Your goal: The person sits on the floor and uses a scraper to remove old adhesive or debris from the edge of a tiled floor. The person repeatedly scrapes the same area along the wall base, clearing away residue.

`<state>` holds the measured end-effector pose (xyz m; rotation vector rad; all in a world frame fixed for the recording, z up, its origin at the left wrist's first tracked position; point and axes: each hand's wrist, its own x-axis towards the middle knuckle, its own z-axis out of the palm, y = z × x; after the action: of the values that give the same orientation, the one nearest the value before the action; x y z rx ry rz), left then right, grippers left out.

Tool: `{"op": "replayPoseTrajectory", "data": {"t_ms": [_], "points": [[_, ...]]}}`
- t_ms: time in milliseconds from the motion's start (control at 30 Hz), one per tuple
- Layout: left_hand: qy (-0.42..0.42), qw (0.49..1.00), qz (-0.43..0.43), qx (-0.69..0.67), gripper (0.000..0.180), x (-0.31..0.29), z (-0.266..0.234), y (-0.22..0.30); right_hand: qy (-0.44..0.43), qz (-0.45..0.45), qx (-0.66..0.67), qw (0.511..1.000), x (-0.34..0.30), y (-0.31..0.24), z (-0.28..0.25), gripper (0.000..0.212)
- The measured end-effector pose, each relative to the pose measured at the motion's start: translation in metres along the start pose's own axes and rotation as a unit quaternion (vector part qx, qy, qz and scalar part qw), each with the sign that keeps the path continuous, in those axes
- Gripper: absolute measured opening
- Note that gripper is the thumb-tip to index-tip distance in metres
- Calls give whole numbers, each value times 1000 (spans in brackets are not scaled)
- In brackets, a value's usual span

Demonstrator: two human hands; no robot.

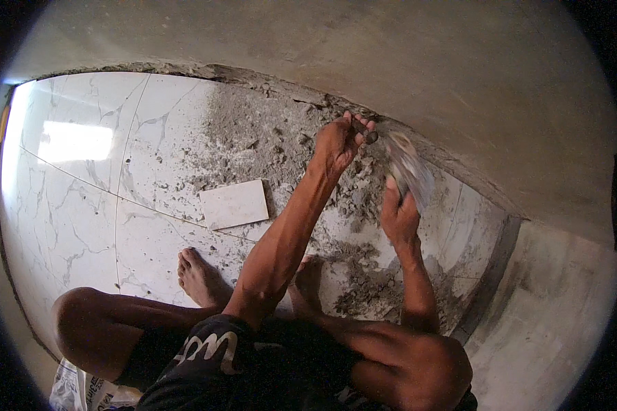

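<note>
At the base of the wall, my left hand (339, 142) is closed around a chisel (371, 137). The chisel's dark, rounded end pokes out on the right of my fingers, and its other end is hidden by the hand and the wall's broken edge. Close by on the right, my right hand (400, 216) grips a hammer-like tool (411, 168). Motion smears that tool into a pale grey streak, so its exact shape is unclear. Grey mortar rubble (267, 140) lies around and under both hands.
A rough, chipped groove runs along the foot of the grey wall (418, 61). A loose white tile piece (234, 205) lies on the marbled tile floor (68, 198). More rubble (373, 288) is near my feet. A plastic sack (82, 387) sits at lower left.
</note>
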<state>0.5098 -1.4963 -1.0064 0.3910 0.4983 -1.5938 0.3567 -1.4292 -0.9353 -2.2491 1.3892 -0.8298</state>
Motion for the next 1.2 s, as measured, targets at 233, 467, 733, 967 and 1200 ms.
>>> {"op": "replayPoseTrajectory", "data": {"t_ms": [233,467,733,967,1200], "points": [[20,999,15,25,11,0,-2,2,-124,150,-22,981,10,-3,2,31],[4,1000,7,13,14,-2,1,0,-25,77,-14,997,10,9,12,31],[-8,998,11,66,23,0,-11,-13,-40,147,47,987,4,-8,-14,33],[-33,999,0,-31,19,5,-10,-3,-7,150,35,988,-15,-9,-20,32],[-21,1000,-2,-10,23,4,-12,-1,-99,102,-8,990,0,13,21,28]]}}
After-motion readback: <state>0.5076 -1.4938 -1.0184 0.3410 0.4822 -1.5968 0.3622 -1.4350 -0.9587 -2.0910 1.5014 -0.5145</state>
